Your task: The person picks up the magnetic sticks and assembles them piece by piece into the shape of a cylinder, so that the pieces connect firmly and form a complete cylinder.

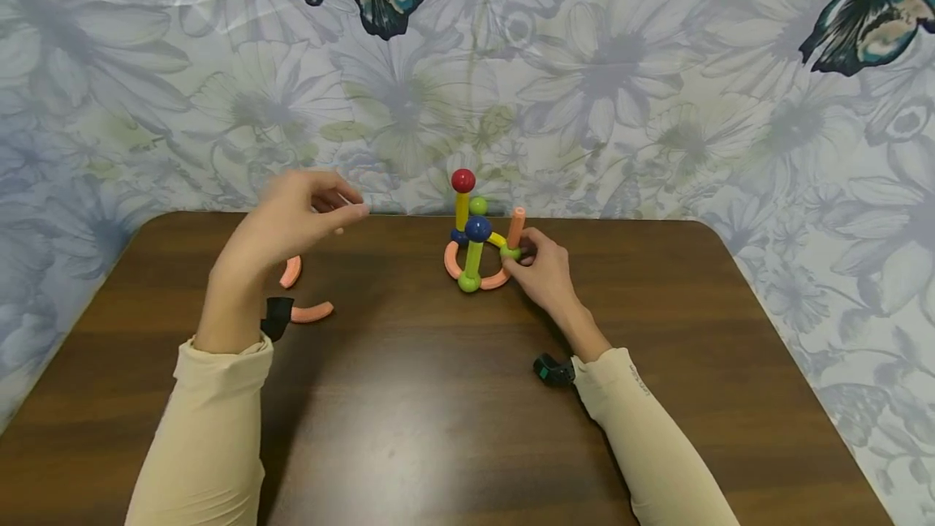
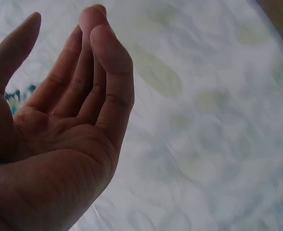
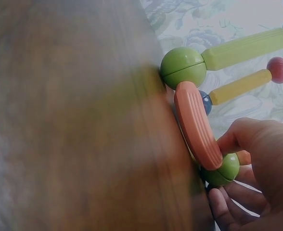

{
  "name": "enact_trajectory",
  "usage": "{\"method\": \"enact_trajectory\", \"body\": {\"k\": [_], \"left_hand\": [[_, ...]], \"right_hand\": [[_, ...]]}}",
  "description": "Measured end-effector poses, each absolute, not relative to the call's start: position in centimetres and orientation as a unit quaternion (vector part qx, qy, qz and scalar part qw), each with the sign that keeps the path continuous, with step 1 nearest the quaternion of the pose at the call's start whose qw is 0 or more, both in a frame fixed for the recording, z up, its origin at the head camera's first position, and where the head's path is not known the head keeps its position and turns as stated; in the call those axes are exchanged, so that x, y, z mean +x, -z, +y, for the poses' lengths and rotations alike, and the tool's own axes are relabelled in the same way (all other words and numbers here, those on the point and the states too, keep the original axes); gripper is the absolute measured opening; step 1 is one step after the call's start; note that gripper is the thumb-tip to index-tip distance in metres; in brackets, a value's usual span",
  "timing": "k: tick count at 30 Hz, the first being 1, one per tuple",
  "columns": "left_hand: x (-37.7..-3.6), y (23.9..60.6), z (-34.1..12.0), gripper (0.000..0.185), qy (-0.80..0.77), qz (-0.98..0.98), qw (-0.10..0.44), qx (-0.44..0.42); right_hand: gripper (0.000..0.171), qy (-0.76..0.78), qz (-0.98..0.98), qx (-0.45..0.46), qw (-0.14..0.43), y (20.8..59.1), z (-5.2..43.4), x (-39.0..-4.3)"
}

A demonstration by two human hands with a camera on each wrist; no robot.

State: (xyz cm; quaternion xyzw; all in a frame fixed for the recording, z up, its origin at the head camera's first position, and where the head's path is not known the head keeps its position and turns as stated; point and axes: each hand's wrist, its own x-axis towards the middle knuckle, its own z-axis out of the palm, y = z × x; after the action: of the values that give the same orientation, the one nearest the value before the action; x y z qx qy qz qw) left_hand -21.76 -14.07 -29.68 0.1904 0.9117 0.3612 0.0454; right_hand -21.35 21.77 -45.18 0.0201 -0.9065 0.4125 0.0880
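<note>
my right hand (image 1: 544, 270): pinches green ball (image 3: 222, 171) at right base of rod-and-ball toy (image 1: 478, 243), far centre of table (image 1: 438, 428), steadying it. my left hand (image 1: 295, 213): raised, fingers relaxed, empty. two orange curved pieces (image 1: 310, 313) lie left, spare.

Both arms wear long, close-fitting cream sleeves that end at the wrists. The left sleeve (image 1: 208, 420) bunches slightly at its cuff; the right sleeve (image 1: 650, 437) bears small grey lettering near its cuff. A small black camera unit (image 1: 276, 316) sits under the left wrist, another (image 1: 553, 369) under the right. Both hands are bare.
</note>
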Motion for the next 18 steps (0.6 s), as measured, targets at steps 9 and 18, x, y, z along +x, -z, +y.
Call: {"method": "enact_trajectory", "body": {"k": [9, 18], "left_hand": [[-20.6, 31.9, -19.8, 0.019, -0.239, 0.940, 0.152, 0.189], [-18.0, 35.6, -22.6, 0.045, -0.230, 0.926, 0.292, 0.066]], "right_hand": [[0.032, -0.415, -0.905, 0.021, 0.086, 45.3, 21.9, -21.3], [0.031, -0.414, -0.906, 0.017, 0.089, 45.1, 21.7, -21.2]]}}
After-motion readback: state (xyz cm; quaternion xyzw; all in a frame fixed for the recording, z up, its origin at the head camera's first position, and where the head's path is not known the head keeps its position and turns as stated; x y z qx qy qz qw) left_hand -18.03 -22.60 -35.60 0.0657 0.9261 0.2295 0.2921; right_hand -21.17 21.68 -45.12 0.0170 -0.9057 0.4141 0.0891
